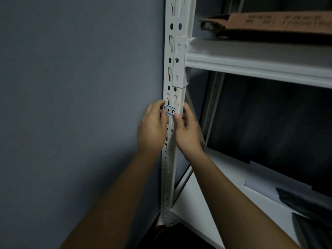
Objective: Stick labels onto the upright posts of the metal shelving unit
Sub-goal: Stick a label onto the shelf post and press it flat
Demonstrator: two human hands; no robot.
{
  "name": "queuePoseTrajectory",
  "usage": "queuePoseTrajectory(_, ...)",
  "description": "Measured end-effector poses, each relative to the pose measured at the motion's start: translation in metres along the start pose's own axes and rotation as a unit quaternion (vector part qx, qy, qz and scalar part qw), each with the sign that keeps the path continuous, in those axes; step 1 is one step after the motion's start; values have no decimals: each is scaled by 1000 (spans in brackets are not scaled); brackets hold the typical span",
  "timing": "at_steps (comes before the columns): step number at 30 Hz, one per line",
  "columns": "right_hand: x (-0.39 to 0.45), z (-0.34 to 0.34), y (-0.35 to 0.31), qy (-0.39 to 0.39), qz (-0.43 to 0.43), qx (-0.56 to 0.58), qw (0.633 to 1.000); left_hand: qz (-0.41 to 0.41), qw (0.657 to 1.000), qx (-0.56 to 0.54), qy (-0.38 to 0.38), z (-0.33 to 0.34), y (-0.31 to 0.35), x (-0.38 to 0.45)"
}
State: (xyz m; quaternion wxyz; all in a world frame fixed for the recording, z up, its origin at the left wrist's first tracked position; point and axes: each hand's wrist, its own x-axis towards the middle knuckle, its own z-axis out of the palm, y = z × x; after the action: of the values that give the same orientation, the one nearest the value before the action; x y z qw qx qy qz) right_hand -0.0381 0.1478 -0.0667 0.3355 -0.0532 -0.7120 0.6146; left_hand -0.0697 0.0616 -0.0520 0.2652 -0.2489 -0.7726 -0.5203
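A white perforated upright post [173,56] of the metal shelving unit runs down the middle of the head view. A small white label [170,111] with a blue border and the handwritten "2-4" lies on the post's face. My left hand [152,128] pinches the label's left edge, fingers curled against the post's left side. My right hand [186,130] wraps the post from the right, its thumb pressing the label's lower right corner. Both forearms reach up from the bottom of the view.
A grey-blue wall [80,87] stands left of the post. A white shelf beam [260,63] carries a cardboard box [269,22]. The lower white shelf [224,194] holds a sheet of paper [265,178] and dark items [305,203] at right.
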Motion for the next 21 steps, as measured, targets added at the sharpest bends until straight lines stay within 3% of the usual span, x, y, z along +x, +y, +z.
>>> queuePoseTrajectory(15,4,17,23,65,-6,-46,997,75,995,38,45,7,-9,-4)
queuePoseTrajectory(21,2,15,22,58,-1,-45,997,62,996,49,30,7,-13,-9)
